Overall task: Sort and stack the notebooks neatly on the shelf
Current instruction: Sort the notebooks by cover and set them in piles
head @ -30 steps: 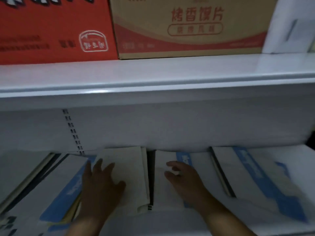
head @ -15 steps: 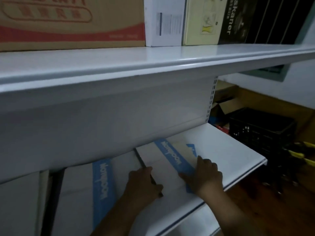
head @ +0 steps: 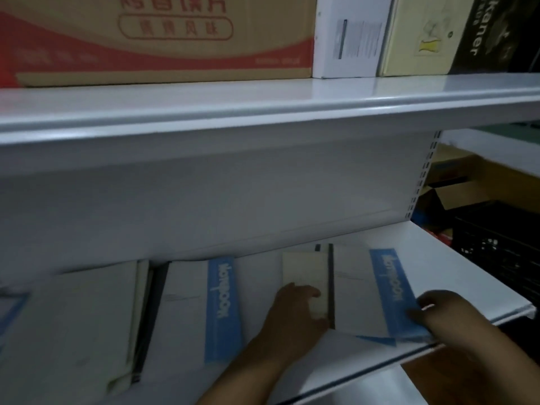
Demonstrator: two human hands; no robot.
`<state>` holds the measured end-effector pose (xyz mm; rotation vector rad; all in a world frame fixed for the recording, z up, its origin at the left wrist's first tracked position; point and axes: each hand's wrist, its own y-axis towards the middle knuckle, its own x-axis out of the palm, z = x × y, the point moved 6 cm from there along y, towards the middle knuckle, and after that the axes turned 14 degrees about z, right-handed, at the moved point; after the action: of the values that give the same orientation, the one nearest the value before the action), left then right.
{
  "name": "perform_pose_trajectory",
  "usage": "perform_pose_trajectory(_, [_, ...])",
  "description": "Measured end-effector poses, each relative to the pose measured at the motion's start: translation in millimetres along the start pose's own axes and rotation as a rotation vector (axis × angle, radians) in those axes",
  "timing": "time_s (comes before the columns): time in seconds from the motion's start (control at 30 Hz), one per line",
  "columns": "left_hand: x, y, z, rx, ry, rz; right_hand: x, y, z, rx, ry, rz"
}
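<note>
The right hand (head: 444, 314) pinches the near right corner of the blue-banded notebook (head: 365, 290); the left hand (head: 295, 309) lies flat, fingers spread, on the cream notebook (head: 304, 273) just beside it. Both notebooks lie on the lower shelf (head: 455, 258), long axes running front to back, the right hand nearer the shelf's open end.

both hands (head: 295, 309) on notebooks (head: 377, 290); white shelf (head: 467, 273)

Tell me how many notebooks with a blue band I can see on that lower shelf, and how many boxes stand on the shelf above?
Notebooks with a blue band: 2, one in the middle and one on the right
Boxes on the upper shelf: 4, cardboard, white, pale yellow, black
Total: 6
A blue shape at the left edge is too blurred to count.
</note>
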<state>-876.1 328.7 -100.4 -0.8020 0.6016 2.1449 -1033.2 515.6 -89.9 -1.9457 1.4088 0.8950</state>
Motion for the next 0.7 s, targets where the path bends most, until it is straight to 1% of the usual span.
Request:
perform_pose_trajectory(0.07, [-29.6,-7.1,-1.1,0.015,-0.095,0.079,-1.4,-12.7,-20.5,0.047,0.276,-0.066])
perform_pose_trajectory(0.13, [-69.0,-15.4,1.4,0.04,-0.143,0.228,14.8,-29.0,-52.6,0.091,0.488,-0.178])
perform_pose_trajectory(0.23, [-118.7,-31.6,-4.2,0.025,-0.096,0.363,64.5,-54.2,-106.2,0.05,0.569,-0.349])
perform_pose_trajectory(0.3, [-141.2,-43.2,-20.2,-0.033,0.044,0.422,99.3,-72.3,-139.3,-0.01,0.581,-0.402])
perform_pose_trajectory(0.33, [-149.0,-47.1,-32.0,-0.057,0.161,0.442,116.3,-81.4,-152.9,-0.024,0.582,-0.425])
perform_pose_trajectory(0.37, [-153.9,-50.0,-46.3,-0.081,0.293,0.431,132.1,-89.4,-164.1,-0.034,0.573,-0.448])
perform_pose_trajectory(0.43, [-153.9,-53.6,-77.1,-0.157,0.492,0.313,157.0,-99.2,-180.7,-0.101,0.511,-0.462])
perform_pose_trajectory(0.5, [-147.4,-55.8,-101.8,-0.204,0.6,0.185,168.6,-103.9,-190.0,-0.274,0.341,-0.42])
perform_pose_trajectory(0.57, [-147.5,-52.2,-112.1,-0.192,0.657,0.183,164.3,-102.3,-187.1,-0.441,0.142,-0.287])
perform_pose_trajectory(0.6, [-148.7,-48.2,-113.7,-0.209,0.65,0.201,157.1,-98.0,-180.0,-0.471,0.087,-0.203])
perform_pose_trajectory(0.63, [-148.4,-42.1,-113.6,-0.226,0.617,0.217,146.9,-91.7,-170.4,-0.473,0.081,-0.117])
perform_pose_trajectory(0.7, [-137.2,-27.5,-104.1,-0.223,0.444,0.193,120.9,-74.6,-143.4,-0.403,0.121,0.041])
